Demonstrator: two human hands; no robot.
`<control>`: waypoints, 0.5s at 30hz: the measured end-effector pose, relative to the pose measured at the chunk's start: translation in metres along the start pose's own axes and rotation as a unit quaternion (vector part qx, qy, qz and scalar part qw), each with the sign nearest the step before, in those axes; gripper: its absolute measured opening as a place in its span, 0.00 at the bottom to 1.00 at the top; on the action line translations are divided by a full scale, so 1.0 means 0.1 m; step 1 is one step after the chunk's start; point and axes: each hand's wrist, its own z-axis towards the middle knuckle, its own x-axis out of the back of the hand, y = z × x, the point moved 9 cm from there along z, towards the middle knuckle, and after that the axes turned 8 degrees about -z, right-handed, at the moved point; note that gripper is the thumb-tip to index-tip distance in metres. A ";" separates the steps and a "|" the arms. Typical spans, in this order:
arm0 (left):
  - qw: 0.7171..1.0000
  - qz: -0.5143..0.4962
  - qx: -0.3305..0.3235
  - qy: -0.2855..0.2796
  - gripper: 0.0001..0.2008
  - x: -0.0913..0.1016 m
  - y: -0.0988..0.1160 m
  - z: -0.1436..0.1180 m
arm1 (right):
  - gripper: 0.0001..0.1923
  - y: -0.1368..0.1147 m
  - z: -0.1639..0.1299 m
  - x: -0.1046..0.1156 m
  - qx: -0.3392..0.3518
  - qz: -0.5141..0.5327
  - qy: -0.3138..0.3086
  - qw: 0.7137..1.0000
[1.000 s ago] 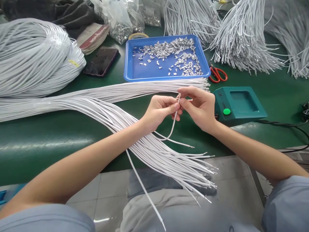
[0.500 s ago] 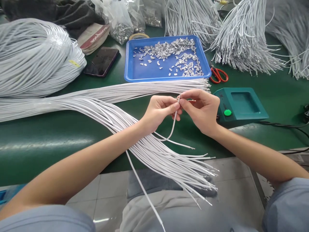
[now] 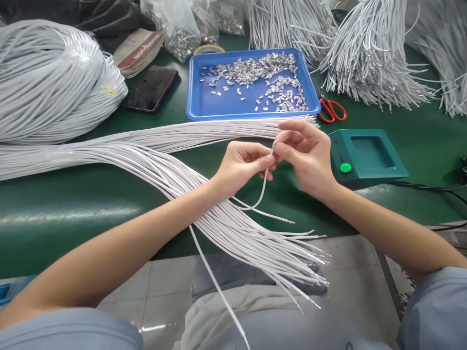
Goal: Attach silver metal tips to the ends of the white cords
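Observation:
My left hand (image 3: pixel 242 165) pinches a thin white wire (image 3: pixel 263 187) near its upper end; the wire curves down and left from my fingers. My right hand (image 3: pixel 305 155) meets it at the wire's tip, thumb and forefinger closed on that tip, where a small metal piece may be held but is too small to tell. Both hands hover above the green table (image 3: pixel 73 204), just in front of a long bundle of white wires (image 3: pixel 219 223) that fans out over the table edge toward my lap.
A blue tray (image 3: pixel 204 104) of small metal terminals lies behind the hands. Red scissors (image 3: pixel 331 111) and a green box with a green button (image 3: pixel 365 156) are at the right. A large wire coil (image 3: pixel 51 82), a phone (image 3: pixel 151 89) and more wire bundles (image 3: pixel 368 58) sit farther back.
My right hand has shifted slightly, its fingers curling tighter at the wire's tip. The view has tilted a little; my left hand holds the wire as before.

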 end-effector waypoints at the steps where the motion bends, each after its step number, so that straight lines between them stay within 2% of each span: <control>1: 1.000 0.006 -0.001 0.003 0.15 0.00 0.00 0.00 | 0.12 0.00 0.00 -0.01 -0.002 -0.005 -0.003 1.000; 7: 1.000 0.016 0.000 -0.001 0.14 -0.02 0.00 -0.01 | 0.11 -0.03 -0.01 -0.01 0.008 -0.005 -0.005 1.000; 11: 1.000 0.007 0.005 0.002 0.13 -0.01 0.00 -0.01 | 0.06 -0.03 -0.02 0.05 0.010 -0.039 0.020 0.999; 15: 1.000 0.004 0.012 0.004 0.14 -0.01 -0.01 -0.01 | 0.10 -0.02 -0.02 0.05 0.003 -0.059 0.021 0.998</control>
